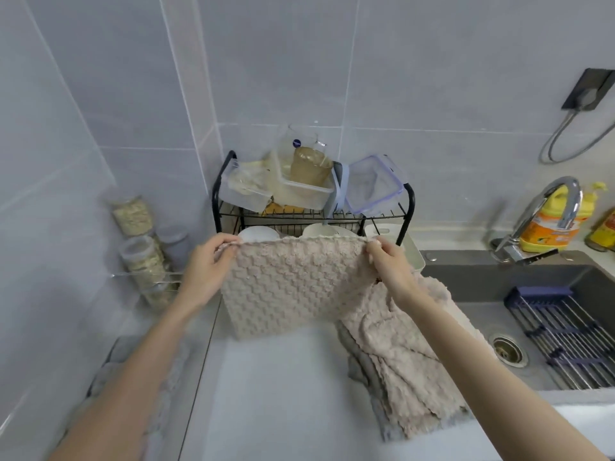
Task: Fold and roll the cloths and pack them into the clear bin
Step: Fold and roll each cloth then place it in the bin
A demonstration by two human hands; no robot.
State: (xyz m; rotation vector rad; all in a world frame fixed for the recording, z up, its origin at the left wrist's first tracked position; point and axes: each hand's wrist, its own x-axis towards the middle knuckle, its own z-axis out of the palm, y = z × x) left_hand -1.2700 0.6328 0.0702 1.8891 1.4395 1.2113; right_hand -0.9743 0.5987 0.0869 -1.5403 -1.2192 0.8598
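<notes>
— While the beige cloth (286, 287) hangs just in front of the dish rack (409, 207), which hand has it?

— Both. The left hand (208, 271) pinches the top corner by the rack's left post. The right hand (389, 267) pinches the other corner by the rack's right leg. On each side the fingers curl over the hem.

— How does it lie from the hands?

— Between them and below them. Its top edge runs taut from side to side, parallel to the rack's front, and the rest drops like a curtain. The lower hem is close to the counter (283, 394); I cannot tell whether it touches.

— So neither hand is nearer?

— Neither; each holds one end of that edge. A fold, I'd judge, means bringing the two corners together, or laying the cloth flat in front of the rack first.

— Other cloths?

— A rumpled pile of cloths (399, 354) lies in front of the rack's right end, under the right forearm, beside the sink (482, 287).

— And the clear bin (146, 273)?

— A faint transparent rim shows off the rack's left end, near the left forearm. It seems to be the bin, but I can't be sure.
</notes>
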